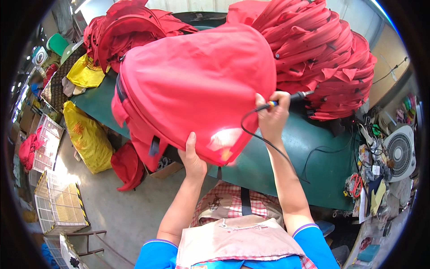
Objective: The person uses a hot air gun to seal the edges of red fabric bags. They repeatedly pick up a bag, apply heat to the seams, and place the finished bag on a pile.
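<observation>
A large red fabric bag piece point(192, 85) with a zipper band along its left edge is raised above the green table. My left hand point(193, 159) grips its lower edge, thumb on the front face. My right hand point(273, 114) is at the bag's right edge, closed round a dark pen-like tool point(298, 95) with a metal tip pointing right and a black cord looping down; it seems to pinch the fabric too. A bright patch of light lies on the bag's lower right.
The green table point(313, 179) holds red bag piles point(331, 67) point(116, 31), cluttered scissors point(356, 184) and cords. A white fan point(399, 152) stands right. At left are yellow sacks point(87, 134), a red piece point(127, 166) and wire crates point(58, 201).
</observation>
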A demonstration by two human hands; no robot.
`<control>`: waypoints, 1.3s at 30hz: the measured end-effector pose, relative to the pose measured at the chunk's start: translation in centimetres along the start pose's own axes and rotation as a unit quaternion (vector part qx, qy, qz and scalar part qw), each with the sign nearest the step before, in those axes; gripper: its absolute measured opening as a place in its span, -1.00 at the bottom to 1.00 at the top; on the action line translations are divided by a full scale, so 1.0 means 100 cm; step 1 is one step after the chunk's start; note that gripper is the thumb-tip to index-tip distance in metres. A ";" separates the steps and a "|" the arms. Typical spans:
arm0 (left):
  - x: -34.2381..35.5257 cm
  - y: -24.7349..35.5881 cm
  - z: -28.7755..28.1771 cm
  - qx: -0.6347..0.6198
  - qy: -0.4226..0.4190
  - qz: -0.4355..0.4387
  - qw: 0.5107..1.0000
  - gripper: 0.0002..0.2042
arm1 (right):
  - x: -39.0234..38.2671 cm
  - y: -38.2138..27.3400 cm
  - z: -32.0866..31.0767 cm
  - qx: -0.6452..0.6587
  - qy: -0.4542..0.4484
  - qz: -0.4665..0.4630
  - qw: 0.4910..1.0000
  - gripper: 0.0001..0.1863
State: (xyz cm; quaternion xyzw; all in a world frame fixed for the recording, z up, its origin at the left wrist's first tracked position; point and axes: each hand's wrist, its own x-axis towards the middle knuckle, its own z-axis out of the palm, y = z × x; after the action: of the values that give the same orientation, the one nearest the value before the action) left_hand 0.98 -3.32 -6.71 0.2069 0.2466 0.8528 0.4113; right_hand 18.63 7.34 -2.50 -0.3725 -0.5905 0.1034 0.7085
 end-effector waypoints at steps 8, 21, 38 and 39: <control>0.012 -0.020 0.001 0.155 -0.221 -0.256 0.928 -0.50 | 0.006 -0.041 0.029 0.004 -0.140 -0.052 0.989 -0.59; 0.016 -0.025 -0.004 0.267 -0.208 -0.187 0.922 -0.54 | -0.074 -0.128 -0.109 0.030 -0.276 0.167 0.946 -0.55; -0.005 -0.025 0.003 0.269 -0.187 -0.181 0.927 -0.71 | -0.006 -0.116 -0.089 0.019 -0.471 0.385 0.793 -0.75; -0.006 -0.023 0.003 0.271 -0.185 -0.193 0.925 -0.71 | -0.011 -0.103 -0.105 0.100 -0.430 0.339 0.831 -0.73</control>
State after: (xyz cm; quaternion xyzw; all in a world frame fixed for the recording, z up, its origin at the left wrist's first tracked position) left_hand 2.91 -2.49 -7.96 0.4128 0.4234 0.6039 0.5344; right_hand 24.93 -4.76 3.07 -0.3940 -0.6584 0.5455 0.3373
